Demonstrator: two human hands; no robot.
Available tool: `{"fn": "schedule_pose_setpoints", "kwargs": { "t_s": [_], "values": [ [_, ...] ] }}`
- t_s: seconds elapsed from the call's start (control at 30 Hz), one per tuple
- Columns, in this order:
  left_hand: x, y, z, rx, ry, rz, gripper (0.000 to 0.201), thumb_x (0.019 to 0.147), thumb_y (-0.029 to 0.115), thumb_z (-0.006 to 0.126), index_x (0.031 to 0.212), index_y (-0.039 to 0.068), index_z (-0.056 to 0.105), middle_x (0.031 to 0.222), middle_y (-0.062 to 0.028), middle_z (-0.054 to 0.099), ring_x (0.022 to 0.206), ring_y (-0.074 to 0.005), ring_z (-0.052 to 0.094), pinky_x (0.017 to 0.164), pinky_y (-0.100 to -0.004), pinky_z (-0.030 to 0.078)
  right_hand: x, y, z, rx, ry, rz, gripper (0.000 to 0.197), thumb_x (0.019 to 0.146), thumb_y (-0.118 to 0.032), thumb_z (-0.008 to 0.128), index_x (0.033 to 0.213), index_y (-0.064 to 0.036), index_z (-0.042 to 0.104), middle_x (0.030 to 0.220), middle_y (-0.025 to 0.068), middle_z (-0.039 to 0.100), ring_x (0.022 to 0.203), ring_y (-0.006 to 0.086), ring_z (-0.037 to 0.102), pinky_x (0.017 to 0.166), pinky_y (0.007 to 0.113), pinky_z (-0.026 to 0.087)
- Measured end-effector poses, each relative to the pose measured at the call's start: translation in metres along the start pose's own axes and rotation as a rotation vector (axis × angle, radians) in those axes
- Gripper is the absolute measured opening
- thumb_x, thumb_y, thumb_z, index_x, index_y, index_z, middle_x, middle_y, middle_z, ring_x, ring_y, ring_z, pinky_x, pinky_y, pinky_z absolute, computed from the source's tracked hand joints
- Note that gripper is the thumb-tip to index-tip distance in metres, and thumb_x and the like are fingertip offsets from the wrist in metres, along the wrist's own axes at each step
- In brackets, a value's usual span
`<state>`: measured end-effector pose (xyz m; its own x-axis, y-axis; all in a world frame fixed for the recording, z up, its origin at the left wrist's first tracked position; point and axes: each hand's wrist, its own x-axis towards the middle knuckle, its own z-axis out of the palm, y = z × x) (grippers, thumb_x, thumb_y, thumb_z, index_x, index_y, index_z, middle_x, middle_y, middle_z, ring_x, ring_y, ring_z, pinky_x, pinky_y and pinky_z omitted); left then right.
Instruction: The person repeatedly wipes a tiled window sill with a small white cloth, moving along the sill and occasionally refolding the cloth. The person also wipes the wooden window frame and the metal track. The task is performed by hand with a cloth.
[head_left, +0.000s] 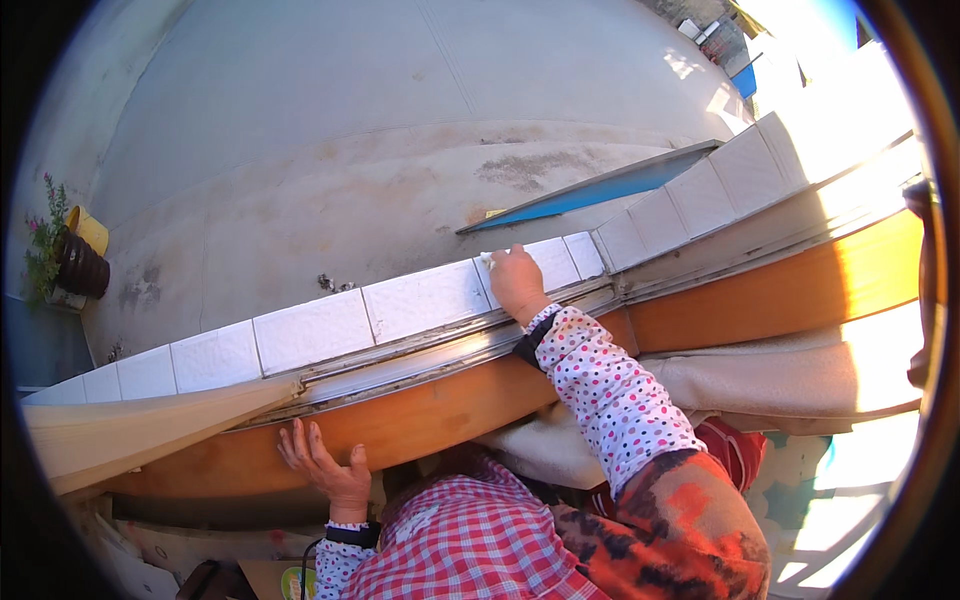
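My right hand reaches out over the window track and is closed on a small white wad. Most of that wad is hidden by the fingers; it may be cloth or paper. The hand is at the white tiled ledge, near the corner where the ledge turns. Flat against the orange-brown wooden sill rests my left hand, its fingers spread and holding nothing. Between sill and tiles runs the metal window track, with dark grime along its grooves.
A cream panel or curtain covers the track's left end. Beige fabric lies below the sill at right. Beyond the ledge are a blue panel, a concrete surface and a potted plant. Strong sunlight falls at far right.
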<state>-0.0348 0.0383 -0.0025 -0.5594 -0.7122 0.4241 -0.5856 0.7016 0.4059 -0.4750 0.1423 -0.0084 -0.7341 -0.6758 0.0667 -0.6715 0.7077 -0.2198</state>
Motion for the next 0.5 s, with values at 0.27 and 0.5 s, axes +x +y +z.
{"fn": "schedule_pose_setpoints", "kwargs": {
  "t_s": [0.27,0.5],
  "values": [
    [0.001,0.001,-0.007,-0.038,-0.032,-0.022,0.068,0.094,0.038,0.065,0.150,0.008,0.044,0.158,-0.0200,0.042,0.150,-0.0480,0.032,0.122,-0.0685,0.022,-0.047,-0.230,0.030,0.305,-0.300,-0.295,0.021,0.088,-0.007,0.062,0.103,-0.0025,0.076,0.107,0.0277,0.062,0.095,0.0438,0.067,0.088,0.049,0.058],
    [-0.001,0.002,-0.004,-0.011,-0.037,-0.030,0.069,0.093,0.037,0.064,0.152,0.008,0.042,0.160,-0.0183,0.039,0.151,-0.0453,0.029,0.125,-0.0654,0.019,0.054,-0.016,-0.054,0.076,-0.161,-0.105,0.024,0.090,-0.029,0.074,0.098,-0.0073,0.080,0.086,0.0184,0.075,0.082,0.0370,0.074,0.074,0.045,0.058]
  ]
}}
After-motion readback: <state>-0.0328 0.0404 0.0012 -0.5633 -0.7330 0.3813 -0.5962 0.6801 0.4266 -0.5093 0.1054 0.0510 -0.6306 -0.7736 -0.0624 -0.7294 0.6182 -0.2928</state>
